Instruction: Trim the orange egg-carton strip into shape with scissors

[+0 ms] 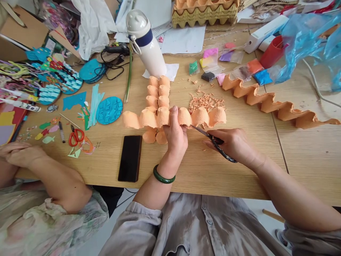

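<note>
My left hand [176, 133] is closed on an orange egg carton strip [200, 116], its thumb on top and its fingers underneath. In my right hand [234, 144] is a pair of black scissors [222, 152], whose blades meet the strip's lower edge just right of my left hand. Beneath the held strip, two rows of orange egg carton cups [158, 91] lie upright on the table, partly hidden by it. Orange trimmings [204, 102] are heaped just behind the strip. Off to the right rests a long zigzag egg carton piece [266, 101].
A phone [130, 158] lies left of my left arm. Behind the cups stands a white bottle [149, 49]. Red scissors [76, 136] and a blue disc [109, 110] are on the left, near a co-worker's folded hands [23, 153]. Stacked egg trays [205, 12] stand at the back.
</note>
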